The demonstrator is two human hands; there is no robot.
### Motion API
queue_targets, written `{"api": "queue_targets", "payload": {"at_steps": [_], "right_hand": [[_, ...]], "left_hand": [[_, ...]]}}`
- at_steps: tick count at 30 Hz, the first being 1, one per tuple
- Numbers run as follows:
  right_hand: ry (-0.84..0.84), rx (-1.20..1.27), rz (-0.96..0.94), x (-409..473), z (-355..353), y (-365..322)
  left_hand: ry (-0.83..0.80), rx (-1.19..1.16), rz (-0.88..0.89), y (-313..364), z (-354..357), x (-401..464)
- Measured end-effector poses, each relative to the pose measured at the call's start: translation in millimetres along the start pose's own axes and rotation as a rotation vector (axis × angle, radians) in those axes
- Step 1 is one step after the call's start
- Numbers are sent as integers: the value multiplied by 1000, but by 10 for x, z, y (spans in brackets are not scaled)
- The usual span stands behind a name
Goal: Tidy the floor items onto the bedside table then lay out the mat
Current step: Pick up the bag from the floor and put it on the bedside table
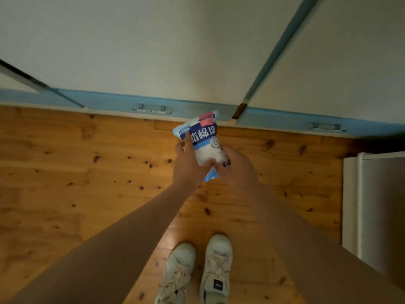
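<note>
A knotty pine plank floor (pixel 65 172) filled the middle of the view. Along its far edge, from nine o'clock across to three o'clock, ran pale cupboard fronts (pixel 153 51) with a blue lower band, and two blue pull handles sat on that band, one (pixel 151 109) at about eleven o'clock of the hands and the other (pixel 326 127) out toward two o'clock. A white piece of furniture (pixel 377 205), only partly in frame, stood at three o'clock against the right edge. At six o'clock a pair of white laced shoes (pixel 197 270) stood on the planks, toes pointing to twelve. Nothing lay between the hands and the cupboard.

The bag of cotton balls (pixel 202 141) was held in the air at the centre, above the floor and just short of the blue band. Its long axis ran from about six o'clock up to twelve, leaning slightly toward one, with the printed top end farthest from the person.

The bag was a soft plastic pack, blue with large white characters, a pink patch at its top and a clear lower part showing white cotton.

The left hand (pixel 186 165) gripped its left side, fingers curled round it and thumb across the front. The right hand (pixel 236 167) held the lower right, fingers wrapped under.
</note>
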State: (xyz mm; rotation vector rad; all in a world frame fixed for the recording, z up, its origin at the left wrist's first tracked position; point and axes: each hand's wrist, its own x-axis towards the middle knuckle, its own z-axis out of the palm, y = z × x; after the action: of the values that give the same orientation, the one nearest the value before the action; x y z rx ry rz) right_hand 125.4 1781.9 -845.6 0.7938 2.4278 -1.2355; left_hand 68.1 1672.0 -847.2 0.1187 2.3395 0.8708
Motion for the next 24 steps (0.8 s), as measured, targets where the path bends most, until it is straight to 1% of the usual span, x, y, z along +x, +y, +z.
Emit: {"api": "queue_targets", "payload": {"at_steps": [5,9,15,18,24], "right_hand": [[-3,-13,19,-463,-692,-503],[-7,11,97,-881,-1245,-903],[23,10,230,-1682,-1956,-1117],[92,45,320,-2163,-2306,-1072],[299,148,394,-3116,-2974,-844]], "left_hand": [[-27,25,97,697,-455,-475],[-91,99,214,1242,-788,-857],[-213,216,376,1924,-988,-1559],[-295,254,472,2293,-939,-1899],[-381,305,650,3026,-537,-2625]]}}
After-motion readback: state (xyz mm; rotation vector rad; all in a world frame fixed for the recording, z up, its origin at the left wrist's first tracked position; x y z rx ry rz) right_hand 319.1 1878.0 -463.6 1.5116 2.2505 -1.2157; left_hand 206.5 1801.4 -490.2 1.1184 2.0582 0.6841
